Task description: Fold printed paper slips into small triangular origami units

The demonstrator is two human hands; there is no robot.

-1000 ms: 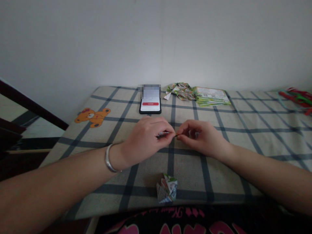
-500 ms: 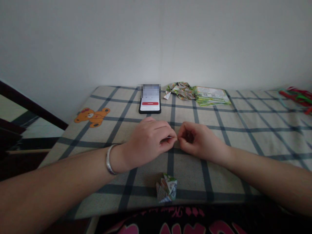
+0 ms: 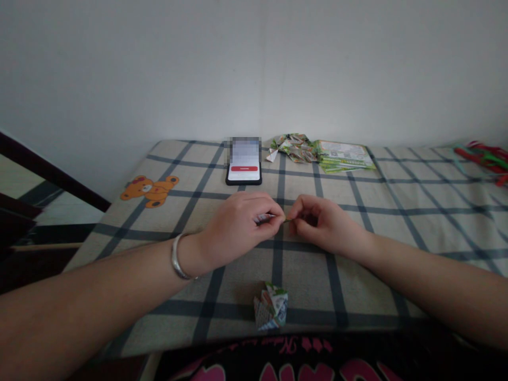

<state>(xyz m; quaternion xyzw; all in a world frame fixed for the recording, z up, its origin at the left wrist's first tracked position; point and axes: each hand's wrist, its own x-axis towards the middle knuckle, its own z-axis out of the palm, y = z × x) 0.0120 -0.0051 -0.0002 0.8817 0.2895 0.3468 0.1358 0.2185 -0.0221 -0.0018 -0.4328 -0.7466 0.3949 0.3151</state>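
Over the middle of the checked cloth, my left hand (image 3: 246, 219) and my right hand (image 3: 323, 219) pinch a small piece of folded paper (image 3: 286, 219) between thumb and forefinger. Most of that paper is covered by my fingers; a thin greenish edge shows between the fingertips, and a pale part shows inside my left grip. A silver bangle (image 3: 179, 257) circles my left wrist. Nearer to me, a folded printed-paper shape (image 3: 271, 306) with pointed flaps rests on the cloth, apart from both hands.
A phone (image 3: 244, 164) with a lit screen lies beyond my left hand. Several folded paper pieces (image 3: 296, 148) sit by the wall beside a stack of printed leaflets (image 3: 346, 155). Red and green items (image 3: 486, 159) lie far right. A bear picture (image 3: 151, 190) is on the tablecloth (image 3: 190, 180).
Both hands have shifted very slightly, and the fingertips have turned a little, so more of the paper shows between them. The things on the table have stayed put.
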